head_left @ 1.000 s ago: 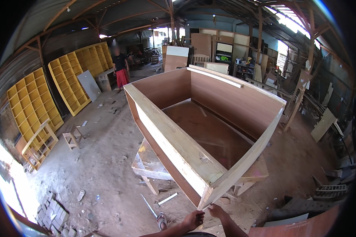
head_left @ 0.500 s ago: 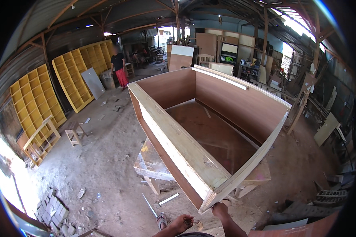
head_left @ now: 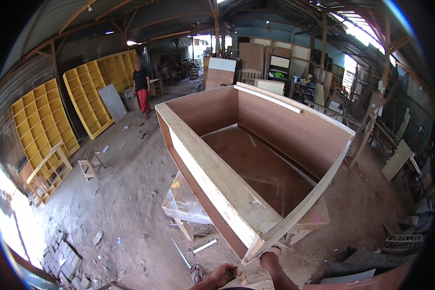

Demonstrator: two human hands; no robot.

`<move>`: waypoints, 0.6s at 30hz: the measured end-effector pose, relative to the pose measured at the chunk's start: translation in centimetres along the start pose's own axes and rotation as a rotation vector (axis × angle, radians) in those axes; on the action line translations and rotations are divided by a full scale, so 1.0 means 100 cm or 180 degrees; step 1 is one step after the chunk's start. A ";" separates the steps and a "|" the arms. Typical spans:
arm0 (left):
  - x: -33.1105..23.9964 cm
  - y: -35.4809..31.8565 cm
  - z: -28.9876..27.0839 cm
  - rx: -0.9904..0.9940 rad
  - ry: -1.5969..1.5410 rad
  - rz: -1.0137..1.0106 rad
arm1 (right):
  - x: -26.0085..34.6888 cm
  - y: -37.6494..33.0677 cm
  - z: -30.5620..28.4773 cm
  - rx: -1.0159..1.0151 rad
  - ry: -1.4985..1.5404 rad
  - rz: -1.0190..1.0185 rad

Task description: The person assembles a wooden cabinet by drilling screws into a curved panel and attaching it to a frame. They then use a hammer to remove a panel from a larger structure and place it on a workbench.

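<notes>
A large open wooden cabinet box [head_left: 217, 183], brown inside with pale framing edges, rests tilted across wooden supports [head_left: 191, 205] in front of me. At its near bottom corner my right hand [head_left: 270, 261] is closed against the edge, with the fingertips partly hidden beneath the wood. Just left of that corner, my left hand [head_left: 224, 274] hangs apart from the cabinet with curled fingers. What it holds, if anything, is too small to make out. A sandalled foot [head_left: 196, 273] shows beside my left forearm.
Yellow shelf units [head_left: 46, 113] lean along the left wall, near a small wooden stool [head_left: 89, 164]. Grey paving blocks [head_left: 63, 258] lie lower left. A person [head_left: 141, 89] stands beyond the cabinet. Boards and scrap wood [head_left: 398, 159] crowd the right side.
The person in the background has shifted slightly left. My left hand has turned a little, its fingers still curled. The cabinet and my right hand keep their places.
</notes>
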State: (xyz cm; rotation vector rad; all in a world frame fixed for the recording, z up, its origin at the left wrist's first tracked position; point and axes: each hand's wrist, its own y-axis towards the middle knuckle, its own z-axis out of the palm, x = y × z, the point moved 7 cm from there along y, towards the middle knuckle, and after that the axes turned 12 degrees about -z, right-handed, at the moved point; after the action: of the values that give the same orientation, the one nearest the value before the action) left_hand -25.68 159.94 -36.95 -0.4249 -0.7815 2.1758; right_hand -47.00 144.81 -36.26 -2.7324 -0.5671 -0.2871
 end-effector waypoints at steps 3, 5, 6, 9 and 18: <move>0.002 -0.002 0.001 -0.0064 0.0037 0.0008 | 0.004 -0.001 -0.006 0.0031 -0.0039 0.0038; 0.003 -0.003 0.001 -0.0113 0.0021 0.0022 | 0.008 -0.005 -0.009 -0.0015 -0.0019 -0.0039; 0.004 -0.004 -0.001 -0.0041 0.0027 0.0035 | 0.011 -0.008 -0.012 -0.0051 -0.0014 -0.0120; 0.004 -0.001 0.002 0.0074 0.0074 0.0039 | 0.005 -0.010 -0.004 -0.0203 0.0055 -0.0202; 0.010 0.002 0.000 -0.0029 0.0042 0.0053 | 0.002 -0.007 -0.003 -0.0273 -0.0091 -0.0285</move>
State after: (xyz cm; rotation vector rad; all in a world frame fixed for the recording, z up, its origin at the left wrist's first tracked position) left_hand -26.41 160.63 -37.11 -0.4516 -0.7835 2.1835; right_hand -47.17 145.34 -35.70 -2.8019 -0.7016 -0.3011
